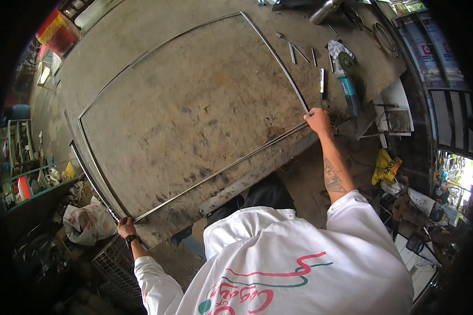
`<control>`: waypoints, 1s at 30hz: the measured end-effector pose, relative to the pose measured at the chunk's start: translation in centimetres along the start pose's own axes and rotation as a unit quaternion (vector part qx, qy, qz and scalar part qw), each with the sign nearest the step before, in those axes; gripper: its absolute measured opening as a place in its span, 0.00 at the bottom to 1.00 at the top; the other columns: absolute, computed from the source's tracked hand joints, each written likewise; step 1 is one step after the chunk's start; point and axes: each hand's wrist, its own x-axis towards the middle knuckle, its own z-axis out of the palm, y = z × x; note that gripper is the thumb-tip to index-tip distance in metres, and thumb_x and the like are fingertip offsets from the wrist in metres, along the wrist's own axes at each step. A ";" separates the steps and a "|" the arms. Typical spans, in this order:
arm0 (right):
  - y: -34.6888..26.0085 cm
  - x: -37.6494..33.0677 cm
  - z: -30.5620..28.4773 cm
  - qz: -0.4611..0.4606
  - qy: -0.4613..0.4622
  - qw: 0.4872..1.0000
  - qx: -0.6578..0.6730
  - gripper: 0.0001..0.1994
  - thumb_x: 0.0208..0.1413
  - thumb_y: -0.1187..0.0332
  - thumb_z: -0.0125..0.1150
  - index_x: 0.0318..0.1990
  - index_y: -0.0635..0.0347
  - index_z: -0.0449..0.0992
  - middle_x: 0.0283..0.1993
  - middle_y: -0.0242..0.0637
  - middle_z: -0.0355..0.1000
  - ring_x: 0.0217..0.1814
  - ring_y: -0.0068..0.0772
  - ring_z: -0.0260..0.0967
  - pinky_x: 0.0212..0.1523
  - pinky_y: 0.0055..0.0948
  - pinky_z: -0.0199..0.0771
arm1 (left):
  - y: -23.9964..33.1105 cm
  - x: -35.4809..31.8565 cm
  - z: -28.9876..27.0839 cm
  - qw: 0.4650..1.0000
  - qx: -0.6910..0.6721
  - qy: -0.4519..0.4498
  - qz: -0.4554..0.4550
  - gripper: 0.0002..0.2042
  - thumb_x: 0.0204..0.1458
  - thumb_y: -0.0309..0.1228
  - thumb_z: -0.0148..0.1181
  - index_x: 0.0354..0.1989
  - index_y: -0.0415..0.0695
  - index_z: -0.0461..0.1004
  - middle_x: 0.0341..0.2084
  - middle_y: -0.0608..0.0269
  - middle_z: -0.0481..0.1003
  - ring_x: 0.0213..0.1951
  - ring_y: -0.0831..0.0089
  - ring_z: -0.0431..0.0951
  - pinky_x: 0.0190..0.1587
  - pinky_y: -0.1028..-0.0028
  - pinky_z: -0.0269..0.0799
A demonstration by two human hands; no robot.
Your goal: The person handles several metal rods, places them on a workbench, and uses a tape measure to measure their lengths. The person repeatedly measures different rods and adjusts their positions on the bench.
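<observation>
A large rectangular frame of thin metal bars lies flat on the worn workbench top. My left hand, with a dark watch on its wrist, is closed on the frame's near left corner. At the near right corner, my right hand grips the frame with bent fingers. Both hands cover the joints they hold. Just beyond my right hand lies a black and white marker. To its right rests a teal angle grinder, its disc pointing away from me.
Several short metal pieces are scattered beyond the marker. A metal cylinder lies at the far right. Left of the bench are a red bucket, a white plastic bag and a wire mesh crate. A yellow bag sits to the right.
</observation>
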 end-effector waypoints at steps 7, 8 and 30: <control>1.8 0.6 3.2 -0.055 0.105 0.991 -0.054 0.08 0.62 0.69 0.62 0.42 0.67 0.78 0.43 0.52 0.78 0.44 0.54 0.78 0.43 0.50 0.80 | -0.5 0.6 1.0 0.999 0.022 0.017 0.033 0.11 0.50 0.33 0.69 0.39 0.43 0.83 0.35 0.53 0.84 0.40 0.57 0.84 0.46 0.60 0.77; 1.8 0.7 3.4 -0.057 0.112 0.989 -0.081 0.08 0.62 0.69 0.62 0.42 0.67 0.78 0.43 0.51 0.78 0.44 0.54 0.78 0.43 0.50 0.80 | -0.5 0.3 1.1 0.999 0.028 0.019 0.037 0.11 0.51 0.34 0.68 0.39 0.43 0.83 0.35 0.53 0.83 0.40 0.56 0.83 0.46 0.59 0.76; -0.7 2.6 3.0 -0.125 0.147 0.981 0.007 0.08 0.61 0.67 0.64 0.43 0.62 0.77 0.43 0.47 0.77 0.45 0.56 0.75 0.43 0.52 0.75 | 0.2 -1.4 -3.3 0.912 -0.381 0.151 0.029 0.25 0.65 0.49 0.58 0.36 0.34 0.82 0.29 0.70 0.77 0.34 0.81 0.69 0.39 0.76 0.65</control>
